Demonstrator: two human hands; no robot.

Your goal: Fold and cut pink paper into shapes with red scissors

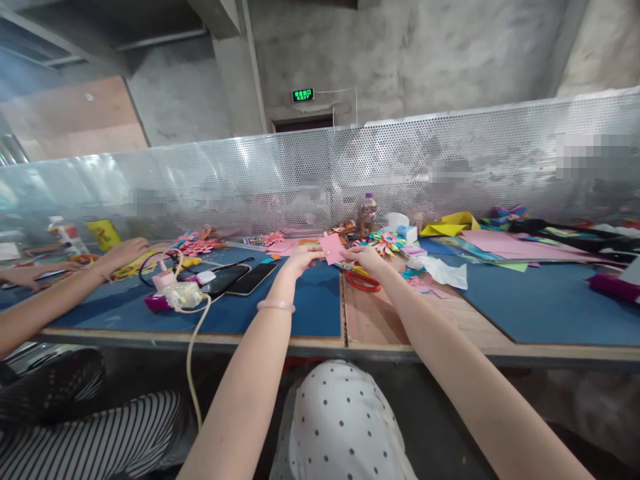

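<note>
A small square of pink paper point(331, 248) is held up above the far part of the table. My left hand point(301, 260) pinches its left side. On the right side, my right hand point(367, 259) has its fingers closed at the paper's edge. Just below my right hand lies a red-handled tool point(363, 283), perhaps scissors, partly hidden. A multicoloured paper flower point(389, 243) sits behind that hand. Pink and orange paper pieces point(283, 249) lie behind my left hand.
Two phones point(253, 279) and a power strip with cables point(177, 293) lie to the left, near a co-worker's arm point(75, 290). A bottle with a purple cap point(369, 215) stands behind. Crumpled tissue point(445, 272) and pink sheets point(525, 245) lie right. A perforated metal panel point(280, 167) borders the back.
</note>
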